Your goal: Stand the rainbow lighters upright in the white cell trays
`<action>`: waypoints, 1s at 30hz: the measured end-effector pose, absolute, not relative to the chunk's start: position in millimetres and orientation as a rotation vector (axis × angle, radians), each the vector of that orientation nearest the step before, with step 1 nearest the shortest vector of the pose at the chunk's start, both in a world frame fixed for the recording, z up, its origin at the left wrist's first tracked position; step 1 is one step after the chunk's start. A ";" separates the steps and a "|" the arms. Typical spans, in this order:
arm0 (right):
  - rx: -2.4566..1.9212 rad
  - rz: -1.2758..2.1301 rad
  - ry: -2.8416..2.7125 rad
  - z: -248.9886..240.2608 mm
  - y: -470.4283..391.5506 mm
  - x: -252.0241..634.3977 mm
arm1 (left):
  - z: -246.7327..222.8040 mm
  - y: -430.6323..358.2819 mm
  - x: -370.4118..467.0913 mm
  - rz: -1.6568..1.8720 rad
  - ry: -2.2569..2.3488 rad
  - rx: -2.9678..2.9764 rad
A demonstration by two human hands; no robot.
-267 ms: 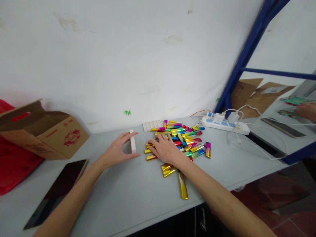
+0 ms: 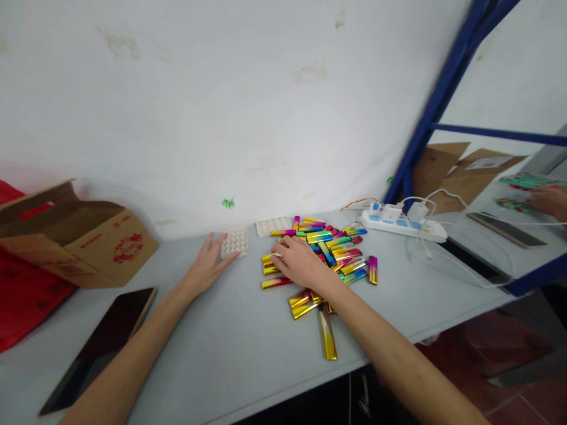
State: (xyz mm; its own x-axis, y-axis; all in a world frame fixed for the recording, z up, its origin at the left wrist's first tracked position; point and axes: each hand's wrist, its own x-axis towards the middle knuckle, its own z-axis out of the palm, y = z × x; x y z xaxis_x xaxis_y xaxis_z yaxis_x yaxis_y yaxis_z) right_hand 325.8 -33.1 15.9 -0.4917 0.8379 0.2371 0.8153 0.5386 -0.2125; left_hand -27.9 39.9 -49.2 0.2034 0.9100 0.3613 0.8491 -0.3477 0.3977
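My left hand point(image 2: 207, 264) rests at the left side of a white tray with a grid of small cells point(image 2: 235, 243) lying flat on the table. Its fingers are spread apart, and the thumb touches the tray's near edge. My right hand point(image 2: 297, 260) reaches over the left part of a pile of shiny, flat, multicoloured cases point(image 2: 334, 249). The fingers of that hand curl down among the pieces; what lies between them is hidden. A second white tray point(image 2: 271, 226) is behind the pile, near the wall. One gold case point(image 2: 328, 337) lies apart, toward the front edge.
An open cardboard box point(image 2: 119, 245) and a red bag point(image 2: 31, 301) are at the left, with a dark phone-like slab point(image 2: 104, 345) before them. Right of the pile is a power strip point(image 2: 401, 225) with white cables. Beyond a blue frame point(image 2: 420, 136), another person's hand point(image 2: 551, 198) shows.
The white tray at my left hand was upright on its edge between thumb and fingers; now it lies flat. My right hand has shifted slightly over the pile.
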 end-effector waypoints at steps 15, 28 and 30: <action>-1.587 0.058 -2.149 30.0 -14.4 350.5 | -50.8 62.2 -23.5 0.865 1.661 2.557; -2.001 0.171 -1.937 28.5 -4.3 400.3 | -25.0 119.7 82.6 0.593 1.627 2.636; -2.000 0.229 -2.006 26.3 -4.3 400.2 | -27.3 123.6 79.0 0.574 1.645 2.605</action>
